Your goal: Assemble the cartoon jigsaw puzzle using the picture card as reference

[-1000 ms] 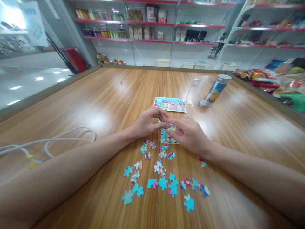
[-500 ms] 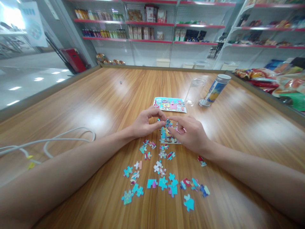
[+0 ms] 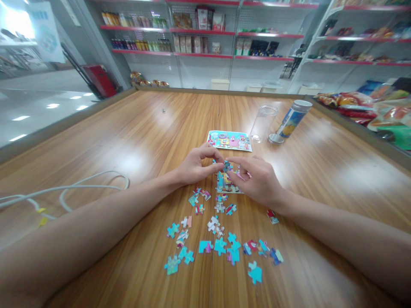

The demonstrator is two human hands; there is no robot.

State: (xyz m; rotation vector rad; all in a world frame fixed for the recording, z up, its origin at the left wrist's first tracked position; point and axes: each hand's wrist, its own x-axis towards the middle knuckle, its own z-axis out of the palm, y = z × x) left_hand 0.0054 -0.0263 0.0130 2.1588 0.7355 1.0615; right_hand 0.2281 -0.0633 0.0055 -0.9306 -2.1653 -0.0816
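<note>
With both forearms stretched out low over the wooden table (image 3: 135,128), my hands meet near its middle. My left hand (image 3: 195,166) lies knuckles-up, wrist straight, thumb and forefinger closed in a pinch on a small puzzle piece (image 3: 227,165), which is raised just above the joined section (image 3: 224,185) of the jigsaw. My right hand (image 3: 258,179) comes in from the other side, palm down. Its forefinger reaches across so the tip touches the same piece, and the other fingers curl over the right edge of the joined section. Something pink shows under those curled fingers, but I cannot tell from here whether that hand actually grips anything.

Nearer to me, the loose pieces (image 3: 221,246), mostly turquoise, lie scattered flat between my forearms. Just beyond my hands lies the picture card (image 3: 229,140), printed with bright cartoon figures; I can read no words on it. To its right stand a clear tube (image 3: 263,123) and a labelled canister (image 3: 293,118), both tilted in this view, with a round lid (image 3: 275,138) on the table between them. The canister's label is blue and yellow, its print too blurred to read. A white cable (image 3: 80,188) loops on the table to my left. The poster (image 3: 46,36) far left has blue print I cannot make out.
</note>
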